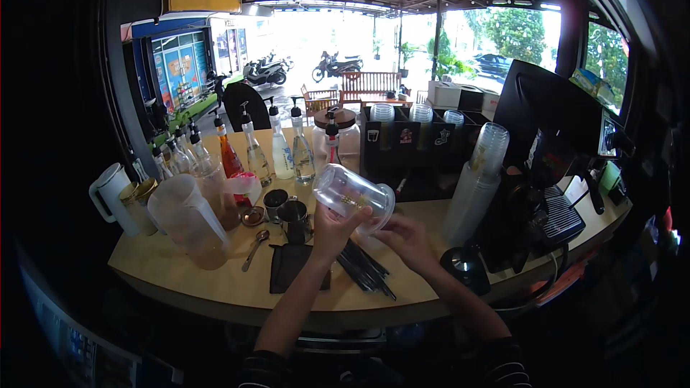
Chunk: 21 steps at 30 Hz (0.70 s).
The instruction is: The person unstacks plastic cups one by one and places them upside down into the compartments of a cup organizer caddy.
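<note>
My left hand [336, 233] is wrapped round a clear plastic cup [350, 191] with small gold print on its side. The cup lies tilted in the air above the counter, its rim to the right and its base to the upper left. My right hand [408, 241] is closed at the lower edge of the rim, fingertips pinched together against it. Whether more than one cup is nested there I cannot tell. Below the hands are a bundle of black straws [365, 270] and a folded dark cloth [286, 274]. Metal cups [292, 219] stand just left of my left hand.
Left on the counter [172, 273] are a plastic pitcher [185, 219], a spoon [254, 251] and several pump bottles [282, 151]. To the right rise a tall stack of clear cups [474, 190] and a dark machine [553, 208]. A black cup holder [402, 144] stands behind.
</note>
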Each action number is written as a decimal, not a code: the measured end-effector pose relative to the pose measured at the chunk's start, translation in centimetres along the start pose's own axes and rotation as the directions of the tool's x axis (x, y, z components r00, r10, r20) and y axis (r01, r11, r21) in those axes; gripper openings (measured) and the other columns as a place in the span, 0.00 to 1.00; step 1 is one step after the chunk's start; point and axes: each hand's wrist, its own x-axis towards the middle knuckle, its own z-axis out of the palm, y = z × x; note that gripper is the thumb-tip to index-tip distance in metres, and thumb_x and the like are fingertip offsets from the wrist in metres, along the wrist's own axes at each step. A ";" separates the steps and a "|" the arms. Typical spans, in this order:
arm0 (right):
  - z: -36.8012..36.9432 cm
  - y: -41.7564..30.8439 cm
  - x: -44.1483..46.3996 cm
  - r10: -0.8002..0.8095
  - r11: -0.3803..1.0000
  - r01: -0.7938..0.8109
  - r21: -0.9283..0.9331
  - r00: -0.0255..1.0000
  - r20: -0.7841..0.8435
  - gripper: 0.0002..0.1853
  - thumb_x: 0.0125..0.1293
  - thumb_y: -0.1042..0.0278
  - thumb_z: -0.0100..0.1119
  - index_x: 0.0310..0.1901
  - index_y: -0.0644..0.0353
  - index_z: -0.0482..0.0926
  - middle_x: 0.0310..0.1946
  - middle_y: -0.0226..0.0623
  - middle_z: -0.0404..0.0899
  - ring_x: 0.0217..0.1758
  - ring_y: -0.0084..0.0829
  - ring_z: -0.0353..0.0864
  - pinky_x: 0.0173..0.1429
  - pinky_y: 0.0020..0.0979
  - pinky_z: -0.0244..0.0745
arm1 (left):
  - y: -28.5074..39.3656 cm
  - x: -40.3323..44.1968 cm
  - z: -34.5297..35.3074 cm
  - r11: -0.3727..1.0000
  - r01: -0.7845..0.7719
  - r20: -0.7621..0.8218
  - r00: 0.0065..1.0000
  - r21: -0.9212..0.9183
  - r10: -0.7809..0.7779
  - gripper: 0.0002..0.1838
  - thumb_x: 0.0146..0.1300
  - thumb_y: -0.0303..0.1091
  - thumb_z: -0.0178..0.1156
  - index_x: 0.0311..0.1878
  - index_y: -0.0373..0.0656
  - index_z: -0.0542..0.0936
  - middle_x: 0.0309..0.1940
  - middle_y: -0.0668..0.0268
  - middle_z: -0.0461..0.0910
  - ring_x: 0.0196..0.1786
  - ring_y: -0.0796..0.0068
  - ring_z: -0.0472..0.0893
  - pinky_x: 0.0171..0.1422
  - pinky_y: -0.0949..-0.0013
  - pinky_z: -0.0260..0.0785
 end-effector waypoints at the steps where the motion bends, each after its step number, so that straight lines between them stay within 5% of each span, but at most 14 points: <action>1: -0.9 -0.4 0.1 -0.042 0.987 0.025 -0.156 0.993 -0.107 0.24 0.59 0.69 0.60 0.58 0.64 0.69 0.45 0.33 0.76 0.48 0.24 0.75 0.53 0.28 0.70 | -0.1 0.4 0.1 1.000 -0.001 0.006 1.000 -0.003 0.001 0.34 0.49 0.27 0.69 0.56 0.35 0.60 0.48 0.57 0.70 0.53 0.68 0.75 0.56 0.68 0.70; 3: -2.2 -2.1 0.9 -0.102 0.948 0.032 -0.316 0.973 -0.208 0.28 0.56 0.68 0.64 0.58 0.63 0.67 0.44 0.33 0.75 0.47 0.26 0.76 0.52 0.29 0.71 | -0.3 1.4 0.2 0.985 -0.142 -0.004 0.990 0.096 0.143 0.35 0.46 0.26 0.70 0.55 0.36 0.60 0.48 0.56 0.70 0.54 0.66 0.73 0.60 0.66 0.68; 5: -2.7 -6.0 1.8 -0.275 0.789 0.140 -0.598 0.951 -0.139 0.36 0.50 0.70 0.68 0.62 0.57 0.63 0.48 0.37 0.70 0.48 0.29 0.74 0.50 0.29 0.70 | 0.6 2.1 1.0 0.994 -0.075 0.058 0.996 0.085 0.070 0.38 0.44 0.30 0.72 0.55 0.35 0.60 0.49 0.56 0.70 0.55 0.66 0.73 0.62 0.65 0.66; 6: -2.8 -7.5 2.3 -0.275 0.787 0.135 -0.602 0.950 -0.147 0.36 0.50 0.70 0.68 0.62 0.57 0.63 0.48 0.37 0.70 0.48 0.29 0.74 0.50 0.29 0.70 | 0.6 2.6 1.4 0.965 -0.134 0.140 0.985 0.226 0.104 0.39 0.43 0.33 0.73 0.56 0.36 0.61 0.50 0.55 0.70 0.56 0.66 0.73 0.62 0.64 0.65; 8: -3.0 -9.6 3.5 -0.378 0.590 0.267 -0.762 0.925 0.032 0.36 0.51 0.61 0.67 0.62 0.51 0.62 0.51 0.40 0.65 0.51 0.38 0.73 0.49 0.35 0.73 | 0.8 3.4 3.0 0.933 -0.178 0.271 0.958 0.314 0.091 0.42 0.40 0.38 0.75 0.57 0.38 0.61 0.52 0.54 0.71 0.57 0.67 0.72 0.62 0.64 0.64; 11: -4.8 -11.1 5.4 -0.285 0.425 0.198 -0.883 0.955 0.077 0.37 0.51 0.56 0.65 0.63 0.47 0.61 0.50 0.41 0.65 0.50 0.43 0.74 0.48 0.39 0.74 | 1.9 5.1 5.1 0.872 -0.261 0.333 0.935 0.414 0.121 0.42 0.41 0.37 0.74 0.57 0.39 0.61 0.52 0.54 0.73 0.57 0.66 0.73 0.62 0.64 0.65; 15: -8.2 -13.0 8.2 -0.190 0.372 0.103 -0.923 0.981 0.033 0.37 0.48 0.53 0.65 0.61 0.47 0.63 0.49 0.40 0.68 0.46 0.43 0.76 0.46 0.39 0.74 | 0.9 9.2 7.2 0.823 -0.384 0.395 0.893 0.418 0.216 0.45 0.41 0.36 0.72 0.62 0.38 0.59 0.56 0.54 0.68 0.59 0.62 0.70 0.63 0.62 0.62; 17: -10.7 -13.7 10.4 -0.264 0.310 0.134 -0.941 0.963 0.050 0.37 0.47 0.53 0.64 0.60 0.49 0.63 0.47 0.43 0.68 0.43 0.45 0.78 0.44 0.41 0.75 | 0.3 11.4 8.6 0.647 -0.513 0.378 0.857 0.564 0.350 0.46 0.45 0.41 0.70 0.64 0.37 0.56 0.60 0.52 0.61 0.64 0.57 0.62 0.67 0.60 0.55; 21: -18.2 -14.5 16.8 -0.427 0.207 0.066 -0.976 0.904 -0.030 0.37 0.44 0.53 0.66 0.58 0.52 0.65 0.47 0.47 0.70 0.45 0.49 0.77 0.45 0.45 0.75 | -0.9 16.1 11.4 0.600 -0.526 0.413 0.849 0.603 0.329 0.40 0.50 0.44 0.67 0.63 0.39 0.60 0.59 0.53 0.63 0.64 0.58 0.63 0.68 0.59 0.54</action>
